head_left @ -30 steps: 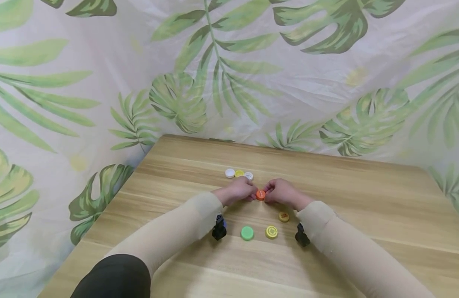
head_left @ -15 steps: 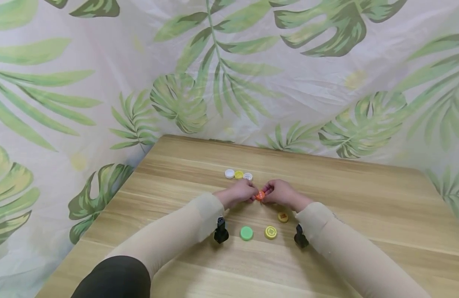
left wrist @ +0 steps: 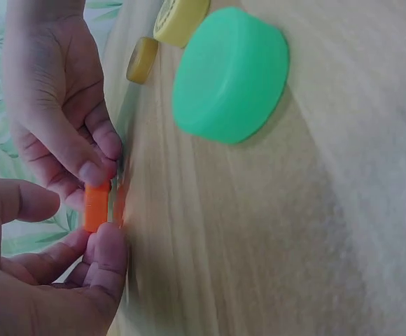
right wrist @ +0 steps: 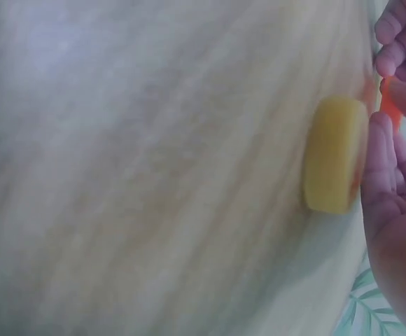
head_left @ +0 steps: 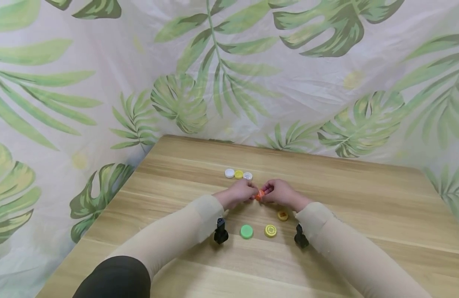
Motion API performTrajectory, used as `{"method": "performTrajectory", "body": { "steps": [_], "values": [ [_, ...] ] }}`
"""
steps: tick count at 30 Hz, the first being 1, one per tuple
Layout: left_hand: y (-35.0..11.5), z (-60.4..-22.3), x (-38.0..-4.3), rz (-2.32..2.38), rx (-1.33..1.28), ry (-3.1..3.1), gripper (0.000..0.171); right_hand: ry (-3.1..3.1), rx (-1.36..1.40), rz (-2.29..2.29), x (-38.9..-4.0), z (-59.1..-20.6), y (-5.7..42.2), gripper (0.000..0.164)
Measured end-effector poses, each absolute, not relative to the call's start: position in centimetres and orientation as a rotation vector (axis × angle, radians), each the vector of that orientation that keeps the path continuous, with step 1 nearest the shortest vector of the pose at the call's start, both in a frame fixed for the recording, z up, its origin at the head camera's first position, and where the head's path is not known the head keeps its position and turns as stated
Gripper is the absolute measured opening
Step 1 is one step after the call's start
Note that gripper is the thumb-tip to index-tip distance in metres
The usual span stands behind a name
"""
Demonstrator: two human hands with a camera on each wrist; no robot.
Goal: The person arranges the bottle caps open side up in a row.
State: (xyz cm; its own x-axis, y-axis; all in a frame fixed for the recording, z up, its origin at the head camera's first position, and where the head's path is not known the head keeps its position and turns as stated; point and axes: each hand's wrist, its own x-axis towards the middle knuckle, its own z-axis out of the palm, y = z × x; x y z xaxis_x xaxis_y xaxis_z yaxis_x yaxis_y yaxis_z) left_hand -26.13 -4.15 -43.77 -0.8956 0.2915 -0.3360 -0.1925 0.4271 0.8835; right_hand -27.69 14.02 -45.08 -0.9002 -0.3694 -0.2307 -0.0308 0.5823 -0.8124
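An orange bottle cap [head_left: 260, 195] is held between my two hands in the middle of the table, its ridged side showing in the left wrist view. My left hand [head_left: 240, 192] grips it from the left with bent fingers. From the right, my right hand [head_left: 282, 193] pinches it between thumb and fingers. The fingertips hide much of the cap. Nearest to my right wrist lies an amber cap [head_left: 283, 215] with a dark print. A green cap [head_left: 246, 231] and a yellow cap [head_left: 270, 231] lie closer to me, between the forearms.
Behind my left hand, a white cap [head_left: 229, 173], a yellow cap [head_left: 238, 174] and another white cap [head_left: 247, 176] sit in a row on the wooden table [head_left: 363, 207]. A leaf-patterned cloth [head_left: 244, 82] hangs past its back edge. Black wrist cameras [head_left: 221, 231] are strapped under both sleeves.
The orange cap has tilted between my fingers from its flatter, label-up position. Both hands have shifted only slightly, and the other visible caps lie as before.
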Motion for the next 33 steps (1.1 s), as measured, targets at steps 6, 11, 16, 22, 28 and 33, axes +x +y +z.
{"method": "performTrajectory", "body": {
  "steps": [6,11,16,22,28,33],
  "values": [
    [-4.3,-43.8,-26.6,1.546,0.08,2.255,0.026,2.321,-0.297,-1.371,-28.1,-44.8,14.2,0.023],
    [-4.6,-44.0,-26.8,1.58,0.053,2.241,0.028,2.293,-0.279,-1.375,-28.5,-45.0,14.2,0.024],
    [-4.8,-44.3,-26.9,1.618,0.013,2.209,0.027,2.271,-0.274,-1.383,-28.6,-45.1,14.0,0.025],
    [-4.8,-44.4,-27.0,1.68,-0.008,2.164,0.024,2.266,-0.255,-1.4,-28.5,-45.0,14.0,0.024],
    [-4.4,-44.1,-26.9,1.767,0.001,2.118,0.023,2.222,-0.217,-1.475,-28.6,-45.2,14.2,0.021],
    [-4.3,-43.7,-27.0,1.795,0.016,2.111,0.026,2.209,-0.203,-1.516,-29.0,-44.9,14.3,0.025]
  ]
}}
